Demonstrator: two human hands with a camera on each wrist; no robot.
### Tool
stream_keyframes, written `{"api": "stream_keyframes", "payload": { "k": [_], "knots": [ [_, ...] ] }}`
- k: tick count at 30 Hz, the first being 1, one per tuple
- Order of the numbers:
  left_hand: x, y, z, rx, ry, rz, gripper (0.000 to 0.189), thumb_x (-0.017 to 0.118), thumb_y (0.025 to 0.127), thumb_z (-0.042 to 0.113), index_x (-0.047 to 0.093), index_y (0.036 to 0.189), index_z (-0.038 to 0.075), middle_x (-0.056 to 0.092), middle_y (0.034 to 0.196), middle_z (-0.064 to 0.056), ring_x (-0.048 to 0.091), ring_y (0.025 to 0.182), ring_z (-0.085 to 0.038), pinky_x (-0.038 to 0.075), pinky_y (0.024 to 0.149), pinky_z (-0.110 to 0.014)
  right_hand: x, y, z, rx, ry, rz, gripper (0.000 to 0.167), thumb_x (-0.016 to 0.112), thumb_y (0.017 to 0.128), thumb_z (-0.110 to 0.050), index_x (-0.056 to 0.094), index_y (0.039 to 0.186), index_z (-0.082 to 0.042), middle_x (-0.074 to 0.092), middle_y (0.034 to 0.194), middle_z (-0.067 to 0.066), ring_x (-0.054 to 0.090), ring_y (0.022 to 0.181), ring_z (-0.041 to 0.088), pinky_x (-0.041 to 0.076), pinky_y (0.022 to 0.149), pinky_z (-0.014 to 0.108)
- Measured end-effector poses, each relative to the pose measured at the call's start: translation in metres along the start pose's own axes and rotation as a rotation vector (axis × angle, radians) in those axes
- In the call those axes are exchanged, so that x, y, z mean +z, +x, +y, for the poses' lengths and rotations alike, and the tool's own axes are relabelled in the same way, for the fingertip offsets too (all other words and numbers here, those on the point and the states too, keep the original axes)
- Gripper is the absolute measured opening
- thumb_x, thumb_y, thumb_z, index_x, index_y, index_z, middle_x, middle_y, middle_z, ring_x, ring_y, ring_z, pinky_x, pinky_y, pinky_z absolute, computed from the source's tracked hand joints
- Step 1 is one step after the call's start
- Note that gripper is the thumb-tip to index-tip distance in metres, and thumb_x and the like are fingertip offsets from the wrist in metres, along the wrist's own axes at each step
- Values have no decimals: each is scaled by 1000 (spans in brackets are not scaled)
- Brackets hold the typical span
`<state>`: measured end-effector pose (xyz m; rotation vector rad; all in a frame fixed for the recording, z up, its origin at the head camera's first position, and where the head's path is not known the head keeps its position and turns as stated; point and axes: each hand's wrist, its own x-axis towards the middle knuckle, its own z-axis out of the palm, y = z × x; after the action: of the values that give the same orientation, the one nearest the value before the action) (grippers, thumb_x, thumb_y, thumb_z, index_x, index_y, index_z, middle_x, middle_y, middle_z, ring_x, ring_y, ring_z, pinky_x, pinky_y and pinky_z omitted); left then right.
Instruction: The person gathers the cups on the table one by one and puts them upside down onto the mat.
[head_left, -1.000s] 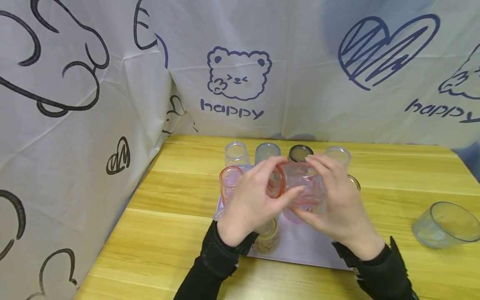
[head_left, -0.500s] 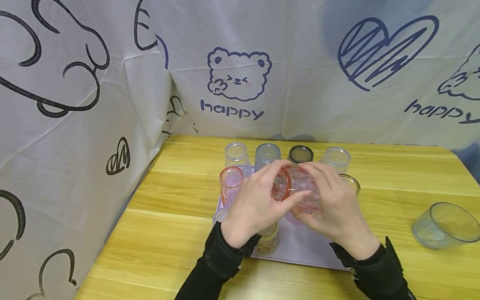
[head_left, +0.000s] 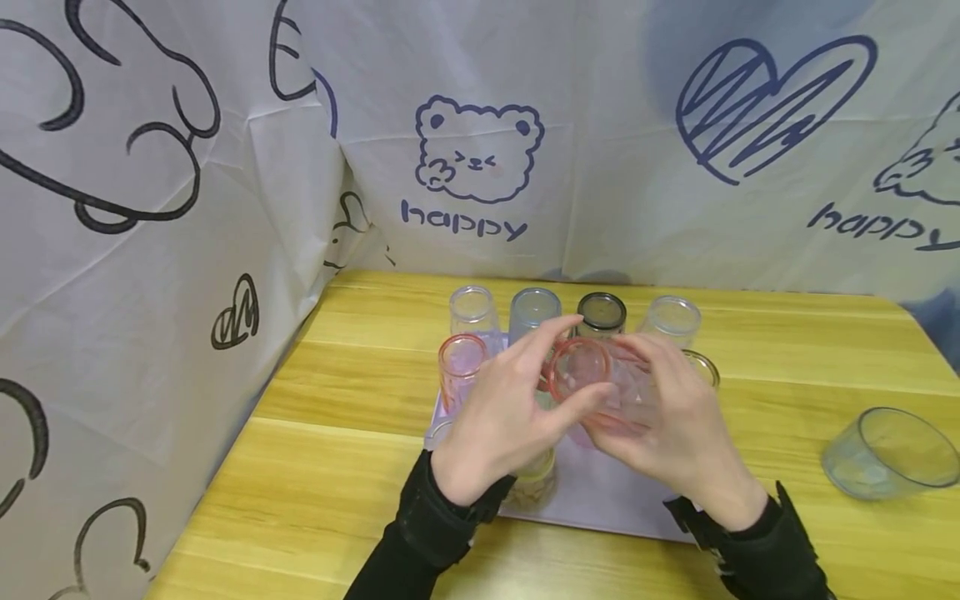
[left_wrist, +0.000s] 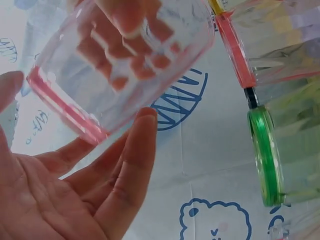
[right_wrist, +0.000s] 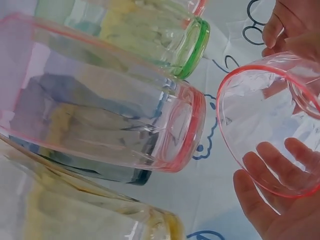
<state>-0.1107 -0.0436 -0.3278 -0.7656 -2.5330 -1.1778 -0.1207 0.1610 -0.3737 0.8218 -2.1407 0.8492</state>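
Both hands hold a clear drinking glass [head_left: 630,387] with pink-red edges, lying sideways above a lavender tray [head_left: 611,500]. My left hand [head_left: 498,408] spans its thick base, thumb and fingers bent around that end. In the left wrist view, the pink base [left_wrist: 67,107] sits right by the left fingertips. My right hand [head_left: 678,408] grips the glass around its mouth end; its fingers show through the clear wall. The right wrist view looks into the open mouth, along the red rim [right_wrist: 232,145]. Parts of the glass are hidden by fingers.
Upturned glasses crowd the tray: a red-edged one [head_left: 462,367] left, a yellow-edged one [head_left: 531,483] in front, blue [head_left: 536,308] and dark [head_left: 602,312] ones behind. A green-edged glass [right_wrist: 192,47] shows beside the work. A wide bowl-like glass [head_left: 888,454] stands tilted-looking at right.
The held glass has turned between the hands, its base now facing the head camera more. Both hands stay over the tray with small shifts; the other glasses keep their places.
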Motion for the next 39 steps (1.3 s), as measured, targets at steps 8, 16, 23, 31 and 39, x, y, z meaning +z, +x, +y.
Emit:
{"api": "stream_keyframes", "payload": {
  "k": [8,16,23,31,39],
  "knots": [
    [-5,-15,-14,108,95,5,80,23,99,72,52,143,13,65,132,-3,66,111,-17,56,92,-31,-11,-22,1,214,171,-87,91,95,56,-17,53,134,2,63,124,13,57,115,4,42,99,8],
    [-9,-37,-32,190,327,-148,45,55,102,42,58,139,16,63,136,-3,59,128,-20,49,110,-37,-10,-46,-3,278,308,-77,96,93,47,2,51,133,8,66,118,6,62,107,0,50,90,10],
    [-10,-53,-47,264,457,-235,46,56,101,45,59,137,17,62,134,-1,58,126,-18,47,111,-34,-6,-65,-5,304,411,-90,98,91,47,2,51,136,4,62,126,-10,61,110,0,48,97,10],
    [-6,-63,-64,303,492,-263,49,65,96,44,58,137,18,59,141,-5,57,129,-22,50,109,-38,-1,-81,-5,368,416,-218,94,95,53,-5,49,135,-7,63,120,-6,61,108,-1,52,92,15],
    [-4,-70,-75,279,491,-296,47,65,95,45,59,136,21,59,141,-5,56,128,-22,50,109,-39,7,-91,4,370,352,-318,87,96,62,-18,48,134,-17,65,117,-5,63,105,2,54,91,23]
  ]
}}
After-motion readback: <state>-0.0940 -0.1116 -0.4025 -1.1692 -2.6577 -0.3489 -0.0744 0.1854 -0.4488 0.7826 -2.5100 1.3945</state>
